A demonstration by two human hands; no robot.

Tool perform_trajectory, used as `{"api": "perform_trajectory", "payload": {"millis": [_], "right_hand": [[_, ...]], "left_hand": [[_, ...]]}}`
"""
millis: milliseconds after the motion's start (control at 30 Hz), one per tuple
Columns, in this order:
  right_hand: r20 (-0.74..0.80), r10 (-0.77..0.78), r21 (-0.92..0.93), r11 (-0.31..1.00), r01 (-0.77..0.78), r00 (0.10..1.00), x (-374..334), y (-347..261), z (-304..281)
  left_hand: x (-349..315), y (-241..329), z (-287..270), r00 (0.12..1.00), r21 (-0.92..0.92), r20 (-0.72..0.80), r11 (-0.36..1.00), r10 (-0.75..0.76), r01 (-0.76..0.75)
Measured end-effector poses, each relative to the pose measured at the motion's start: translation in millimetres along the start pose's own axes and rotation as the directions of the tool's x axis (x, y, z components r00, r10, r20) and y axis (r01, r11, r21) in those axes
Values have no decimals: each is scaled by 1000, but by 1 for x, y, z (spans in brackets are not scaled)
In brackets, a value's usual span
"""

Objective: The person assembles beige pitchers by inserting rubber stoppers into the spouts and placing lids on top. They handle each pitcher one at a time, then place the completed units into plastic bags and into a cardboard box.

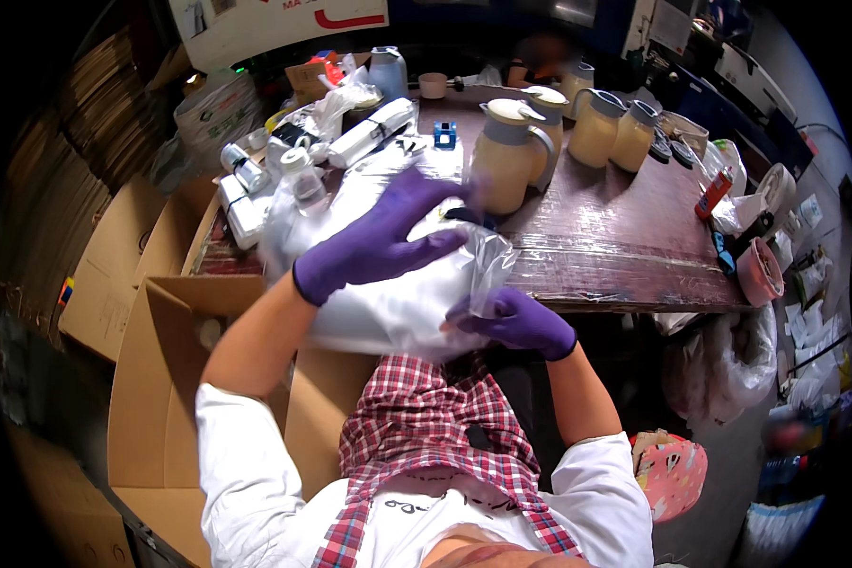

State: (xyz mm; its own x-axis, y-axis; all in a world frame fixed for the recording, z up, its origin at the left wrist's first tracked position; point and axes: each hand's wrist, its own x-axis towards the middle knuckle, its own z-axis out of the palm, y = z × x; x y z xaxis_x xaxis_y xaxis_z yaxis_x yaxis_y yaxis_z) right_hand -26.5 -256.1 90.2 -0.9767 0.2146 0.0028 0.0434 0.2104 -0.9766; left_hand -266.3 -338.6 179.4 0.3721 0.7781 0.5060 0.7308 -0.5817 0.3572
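Observation:
A translucent plastic bag [388, 308] spreads over my lap and the near edge of the table, and whatever it holds is hard to make out. My right hand [519, 324], in a purple glove, pinches the bag's crumpled right side. Above the bag is my left hand [383, 237], gloved alike, with thumb and fingers apart and the fingertips blurred by motion. Just beyond those fingertips stands a cream thermos jug [502, 156] with a grey handle; I cannot tell whether they touch it.
More thermos jugs [596, 130] stand on the dark red table [625, 237]. Wrapped white packages [371, 133] and a clear bottle [303, 178] crowd its left side. An open cardboard box [151, 379] sits at my left. A pink tub [759, 272] is at the right edge.

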Motion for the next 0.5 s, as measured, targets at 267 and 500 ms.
{"api": "perform_trajectory", "payload": {"millis": [267, 500], "right_hand": [[-567, -31, 363, 888, 284, 823, -43, 65, -130], [-361, -34, 392, 901, 184, 932, -10, 44, -159]], "left_hand": [[43, -119, 67, 781, -539, 609, 650, -138, 535], [118, -153, 112, 972, -803, 225, 553, -63, 222]]}}
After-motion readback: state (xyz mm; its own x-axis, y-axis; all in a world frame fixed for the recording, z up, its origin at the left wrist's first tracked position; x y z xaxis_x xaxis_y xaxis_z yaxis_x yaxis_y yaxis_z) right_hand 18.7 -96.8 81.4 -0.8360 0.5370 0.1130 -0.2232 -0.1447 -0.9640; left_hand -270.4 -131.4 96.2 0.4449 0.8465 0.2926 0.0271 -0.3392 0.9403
